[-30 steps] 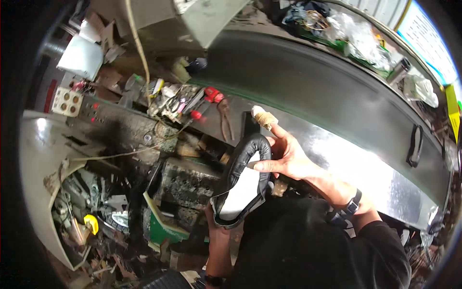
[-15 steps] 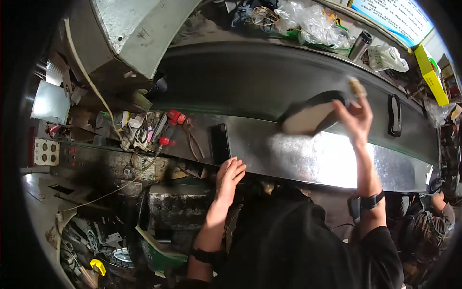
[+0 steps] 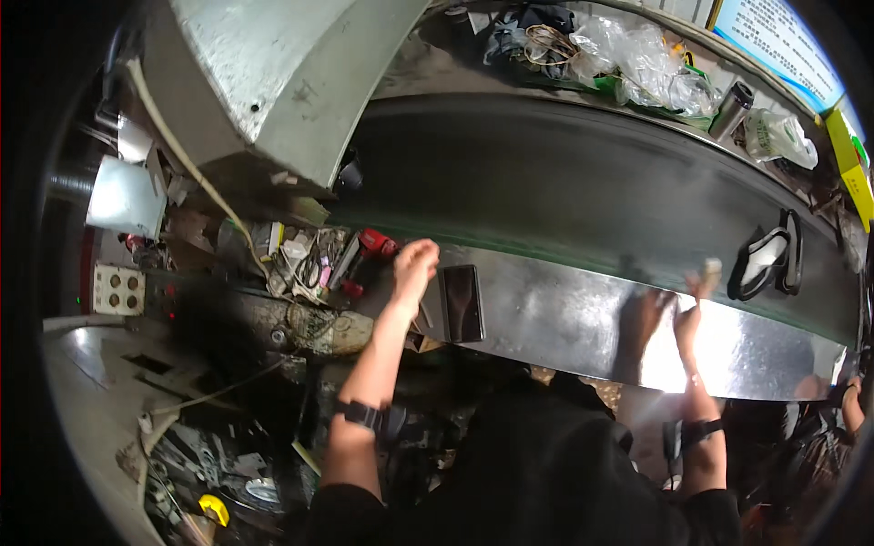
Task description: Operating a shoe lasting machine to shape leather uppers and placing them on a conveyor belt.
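Note:
My left hand [image 3: 416,265] is closed, with its fingers curled, over the pliers [image 3: 424,317], whose handles mostly lie hidden under it. Whether the fingers grip anything does not show. Beside it on the metal ledge lies a black smartphone [image 3: 463,304]. Above the ledge at the right, my right hand [image 3: 689,314] is smeared by motion. At one of its fingertips is a tan piece [image 3: 710,268]; whether it is worn or held, I cannot tell. Farther right, a black-rimmed shoe sole with a pale middle [image 3: 763,262] rests on the dark belt, next to another black sole [image 3: 792,253].
A red power tool [image 3: 375,243] and tangled cables [image 3: 305,259] lie left of the phone. A grey metal housing [image 3: 300,100] overhangs the belt. Behind the belt are plastic bags [image 3: 660,77] and a steel flask [image 3: 732,111]. Another person's arm [image 3: 852,405] shows at the far right.
The pale-middled sole, blurred near my right hand before, now lies on the belt at the right. My left hand has moved up and left from the phone, and its fingers have curled. The view has shifted.

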The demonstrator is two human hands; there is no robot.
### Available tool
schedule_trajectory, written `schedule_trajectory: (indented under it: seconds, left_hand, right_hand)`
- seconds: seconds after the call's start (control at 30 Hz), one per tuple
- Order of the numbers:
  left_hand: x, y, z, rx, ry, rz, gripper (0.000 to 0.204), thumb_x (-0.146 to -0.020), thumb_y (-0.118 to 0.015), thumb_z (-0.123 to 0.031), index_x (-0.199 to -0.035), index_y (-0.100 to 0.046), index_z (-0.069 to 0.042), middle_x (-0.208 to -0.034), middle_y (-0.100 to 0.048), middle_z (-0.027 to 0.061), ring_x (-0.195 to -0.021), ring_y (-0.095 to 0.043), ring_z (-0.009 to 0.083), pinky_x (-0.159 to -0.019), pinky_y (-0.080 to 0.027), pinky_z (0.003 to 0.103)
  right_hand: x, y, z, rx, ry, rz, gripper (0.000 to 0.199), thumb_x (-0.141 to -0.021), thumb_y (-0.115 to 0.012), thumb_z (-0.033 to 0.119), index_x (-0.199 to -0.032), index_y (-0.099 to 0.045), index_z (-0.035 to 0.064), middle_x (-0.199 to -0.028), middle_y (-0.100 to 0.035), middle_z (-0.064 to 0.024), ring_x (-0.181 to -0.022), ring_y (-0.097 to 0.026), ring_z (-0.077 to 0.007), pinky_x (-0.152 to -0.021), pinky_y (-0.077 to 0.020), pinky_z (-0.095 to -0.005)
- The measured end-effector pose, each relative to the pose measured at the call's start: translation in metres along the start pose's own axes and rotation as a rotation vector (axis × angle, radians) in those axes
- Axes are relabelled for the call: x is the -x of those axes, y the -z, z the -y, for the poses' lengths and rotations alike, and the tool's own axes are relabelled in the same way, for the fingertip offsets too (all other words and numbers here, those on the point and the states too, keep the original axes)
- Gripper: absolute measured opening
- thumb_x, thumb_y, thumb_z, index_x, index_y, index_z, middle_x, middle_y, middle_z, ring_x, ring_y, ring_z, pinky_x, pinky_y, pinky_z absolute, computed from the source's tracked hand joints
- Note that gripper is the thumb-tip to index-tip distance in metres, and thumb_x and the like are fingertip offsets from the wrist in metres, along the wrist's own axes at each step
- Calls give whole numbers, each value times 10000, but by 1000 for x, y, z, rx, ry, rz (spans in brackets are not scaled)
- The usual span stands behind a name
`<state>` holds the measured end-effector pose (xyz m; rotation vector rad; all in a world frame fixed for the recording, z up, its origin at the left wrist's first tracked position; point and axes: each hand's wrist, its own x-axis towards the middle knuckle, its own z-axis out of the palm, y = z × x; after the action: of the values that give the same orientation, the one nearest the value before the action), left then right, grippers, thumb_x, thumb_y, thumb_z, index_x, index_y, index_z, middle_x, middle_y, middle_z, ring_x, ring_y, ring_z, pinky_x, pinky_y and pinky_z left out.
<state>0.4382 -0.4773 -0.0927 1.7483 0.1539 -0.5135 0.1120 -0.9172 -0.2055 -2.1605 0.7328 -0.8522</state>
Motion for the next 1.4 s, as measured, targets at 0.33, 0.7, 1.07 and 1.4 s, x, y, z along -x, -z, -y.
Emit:
schedule_trajectory:
  seconds: [0.33, 0.7, 1.07, 1.4]
  left_hand:
    - [-247, 138, -50, -1189, -288, -496, 975, -746, -813, -236, -1529, -266, -39, -1533, -351, 252, -1412, -363, 423, -1161, -334, 495]
    - [-307, 60, -111, -459, -301, 349, 408, -991, -630, -286, -1190, -672, 68, -1057, -737, 136, -991, -688, 198, -990, -475, 322]
    - [-420, 186, -29, -1054, 88, -630, 857, -879, -734, -361, -1534, -311, -5, -1551, -357, 237, -1410, -394, 387, -1161, -364, 474]
    - [-147, -44, -53, -103, -421, 399, 347, -955, -686, -103, -1274, -604, 5, -1125, -679, 101, -992, -636, 143, -853, -521, 271]
  right_hand:
    - [73, -45, 122, -101, -289, 819, 937, -773, -635, -99, -1584, -200, 77, -1236, -638, -196, -1106, -658, -293, -996, -502, -357]
    - [-75, -170, 222, -913, -1142, 416, 766, -997, -627, 150, -1609, -165, 155, -1526, -429, -181, -1339, -485, -283, -1064, -439, -474]
    - [-67, -143, 206, -1132, -1310, 188, 826, -897, -724, 100, -1572, -277, 262, -1388, -552, -90, -1305, -504, -288, -1082, -357, -646]
    - [34, -37, 135, -1381, -1224, 261, 556, -988, -568, 353, -1493, -414, 179, -1398, -526, -146, -1249, -545, -346, -985, -505, -602]
